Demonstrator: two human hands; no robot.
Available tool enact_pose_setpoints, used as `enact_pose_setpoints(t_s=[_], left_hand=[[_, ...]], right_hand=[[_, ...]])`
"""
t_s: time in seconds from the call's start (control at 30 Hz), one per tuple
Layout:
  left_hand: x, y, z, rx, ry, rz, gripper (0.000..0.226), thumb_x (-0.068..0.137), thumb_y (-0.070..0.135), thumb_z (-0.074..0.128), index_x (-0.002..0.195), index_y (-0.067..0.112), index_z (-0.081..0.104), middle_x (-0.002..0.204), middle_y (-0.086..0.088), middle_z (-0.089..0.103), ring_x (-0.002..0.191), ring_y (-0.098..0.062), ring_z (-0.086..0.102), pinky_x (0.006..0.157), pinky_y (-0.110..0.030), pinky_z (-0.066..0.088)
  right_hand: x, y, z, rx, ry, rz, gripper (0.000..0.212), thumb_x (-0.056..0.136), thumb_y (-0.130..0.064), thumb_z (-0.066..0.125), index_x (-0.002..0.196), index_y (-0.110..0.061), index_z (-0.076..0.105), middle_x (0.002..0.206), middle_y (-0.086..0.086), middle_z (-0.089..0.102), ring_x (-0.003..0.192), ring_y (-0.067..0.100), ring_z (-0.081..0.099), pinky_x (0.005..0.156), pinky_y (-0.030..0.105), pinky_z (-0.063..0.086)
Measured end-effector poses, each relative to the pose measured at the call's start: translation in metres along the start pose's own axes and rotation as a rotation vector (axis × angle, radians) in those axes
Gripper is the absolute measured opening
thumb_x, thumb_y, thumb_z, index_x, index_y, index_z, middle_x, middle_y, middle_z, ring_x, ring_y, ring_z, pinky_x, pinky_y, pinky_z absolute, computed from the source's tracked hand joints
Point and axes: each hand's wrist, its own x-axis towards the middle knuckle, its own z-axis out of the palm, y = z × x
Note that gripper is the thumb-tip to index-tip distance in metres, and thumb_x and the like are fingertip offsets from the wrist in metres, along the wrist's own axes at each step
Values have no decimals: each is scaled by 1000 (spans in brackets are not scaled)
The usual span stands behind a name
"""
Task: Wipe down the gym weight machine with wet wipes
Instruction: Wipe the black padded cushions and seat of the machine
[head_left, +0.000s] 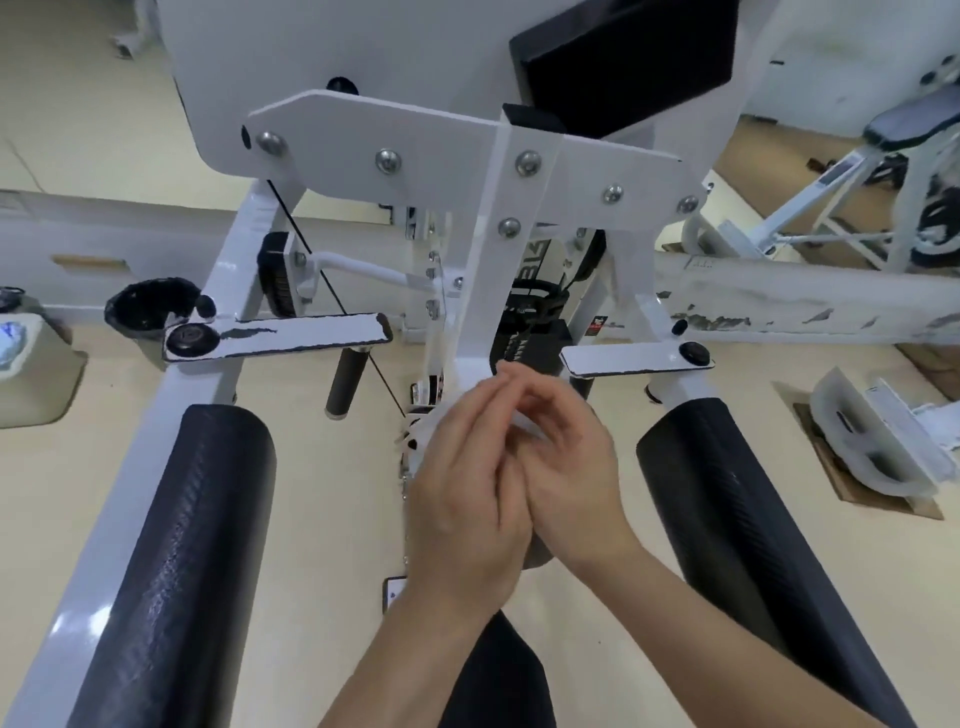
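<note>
White wipe (525, 427) between both hands, at machine (511, 249).
Left hand (465, 499) and right hand (569, 467) curl round it, fingertips meeting; wipe mostly hidden.

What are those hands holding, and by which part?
A white wet wipe, mostly hidden: the left hand and right hand bunch it between their curled fingers, so which part cannot be told.

A crumpled white wet wipe (525, 425), mostly hidden, is held between the left hand (467, 493) and right hand (566, 467). The white weight machine (493, 270) stands upright just beyond them, with one long black pad (171, 545) on each side.
</note>
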Motion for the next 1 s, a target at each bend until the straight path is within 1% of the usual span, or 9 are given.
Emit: enact_pose_setpoints(t_s=[0.1,0.2,0.3,0.43,0.57,0.67,0.8,0.9,1.0], left_hand=[[0,-14,28,327,-137,35,51,98,30,34,146,14,40,145,-2,48,134,-15,43,112,-36,34],[-7,-38,44,577,-89,67,47,101,38,33,142,19,42,137,-10,52,128,-28,47,109,-43,35],[-25,-51,46,335,149,-86,40,103,38,30,138,22,42,142,-6,43,131,-22,43,105,-32,39],[-47,-68,69,-92,478,-382,43,103,37,27,135,20,49,132,9,55,123,-7,52,98,-20,42],[-74,-105,91,-157,697,-644,49,100,36,24,122,18,64,117,9,67,112,-7,61,97,-33,50],[-96,-135,96,-396,765,-1110,42,94,37,34,110,23,70,105,5,69,107,-17,62,97,-37,49],[-105,-139,98,-853,888,-1512,35,99,33,36,115,9,55,93,-3,58,91,-17,56,88,-33,40],[-86,-111,93,-471,792,-1214,37,98,24,34,124,14,59,116,-1,62,112,-20,57,95,-30,43],[-49,-73,86,-224,750,-804,43,97,27,29,124,16,62,118,6,65,111,-7,58,94,-18,45]], right_hand=[[17,1,-17,99,108,136,47,81,23,39,101,-12,64,94,1,72,95,21,71,84,34,57],[25,10,-32,-380,33,-189,38,80,6,41,96,-18,67,101,3,67,97,17,67,87,36,55],[21,22,-27,-668,-201,-468,35,87,-8,43,109,-8,70,115,4,66,110,16,60,97,28,48],[9,46,-15,-972,-285,-735,43,104,-22,33,123,-1,65,131,16,61,126,30,55,105,44,43],[-1,71,-23,-1150,-240,-875,50,91,-10,52,140,-2,49,147,17,46,140,31,40,112,48,35],[-14,79,-25,-1063,-224,-872,59,81,1,53,139,-3,50,149,16,41,142,32,35,115,50,28],[-72,97,-31,-567,-255,-458,47,79,13,49,119,-5,65,130,10,59,126,22,54,101,36,47],[-102,106,-40,-333,-86,205,52,83,17,49,98,-28,70,109,-3,67,93,12,68,74,20,53],[-90,112,-51,-12,-86,807,30,93,4,51,97,-15,74,99,9,73,89,23,71,79,33,56]])
